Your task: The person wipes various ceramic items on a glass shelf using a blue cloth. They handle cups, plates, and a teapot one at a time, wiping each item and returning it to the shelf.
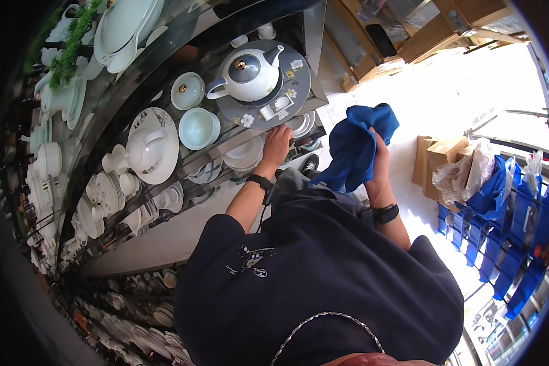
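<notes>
My right hand (380,158) holds a bunched blue cloth (354,148) that hangs in front of my body, to the right of the display shelf. My left hand (277,144) lies at the metal front edge of the shelf (231,141), its fingertips close to the rim of a grey round plate with white flowers (304,84). Whether those fingers grip the edge or only rest on it is hard to see. On that plate stands a white teapot with a grey lid and gold knob (251,75), beside a small white two-part dish (277,106).
Left of the plate are a pale lidded bowl (187,91), an open pale bowl (199,129) and a white teapot on an oval platter (146,153). Stacked plates (244,153) fill the lower shelf. Cardboard boxes (441,160) and blue bins (498,247) stand at right. A dark phone (380,40) lies on wooden furniture.
</notes>
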### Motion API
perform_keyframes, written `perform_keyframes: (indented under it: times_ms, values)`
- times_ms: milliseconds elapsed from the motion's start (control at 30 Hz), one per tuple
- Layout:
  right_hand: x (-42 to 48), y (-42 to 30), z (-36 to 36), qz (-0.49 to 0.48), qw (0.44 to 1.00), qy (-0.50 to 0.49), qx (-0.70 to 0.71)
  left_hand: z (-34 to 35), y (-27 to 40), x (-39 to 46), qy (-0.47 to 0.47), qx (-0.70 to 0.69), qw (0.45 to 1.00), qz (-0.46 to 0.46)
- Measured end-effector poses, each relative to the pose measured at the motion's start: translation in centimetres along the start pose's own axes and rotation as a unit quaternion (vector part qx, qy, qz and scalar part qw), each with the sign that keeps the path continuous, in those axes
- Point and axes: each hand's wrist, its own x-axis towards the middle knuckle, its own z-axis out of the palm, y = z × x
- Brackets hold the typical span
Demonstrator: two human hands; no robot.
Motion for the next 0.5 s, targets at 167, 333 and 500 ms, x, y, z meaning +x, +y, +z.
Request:
perform_keyframes:
  times_ms: [167,333,500]
  values:
    - [0.3,-0.5,-1.3,-0.029,1.000,-0.009,-0.001,-3.4,4.1,-0.7,-0.065,-0.139,0.983,-0.100]
    - [-0.4,-0.5,-2.9,-0.209,0.949,-0.022,-0.236,-5.8,9.7,1.2,-0.035,-0.326,0.924,-0.195]
    - [-2.0,0.1,1.0,-0.432,0.662,-0.182,-0.585,-9.3,16.5,6.6,0.040,-0.524,0.832,-0.177]
